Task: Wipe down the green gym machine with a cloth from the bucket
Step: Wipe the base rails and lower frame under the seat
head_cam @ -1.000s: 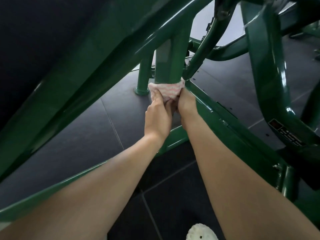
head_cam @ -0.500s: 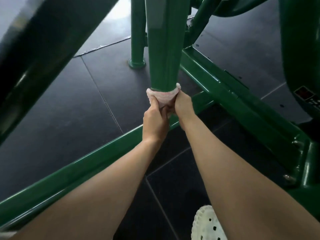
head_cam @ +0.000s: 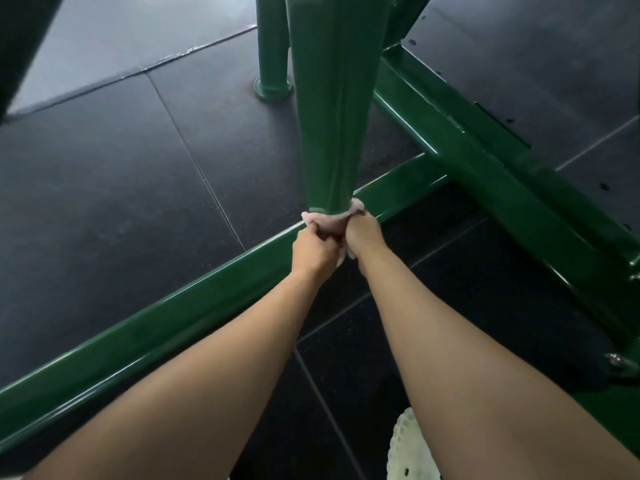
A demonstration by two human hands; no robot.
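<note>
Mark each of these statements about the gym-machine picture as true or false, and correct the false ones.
1. The left hand and the right hand both grip the cloth. True.
2. The cloth is wrapped round the thick green post, just above the base rail. True.
3. The cloth is dark blue. False: it is pinkish white.
4. The machine stands on pale wooden boards. False: it stands on dark floor tiles.
5. A white perforated shoe shows at the bottom edge. True.
</note>
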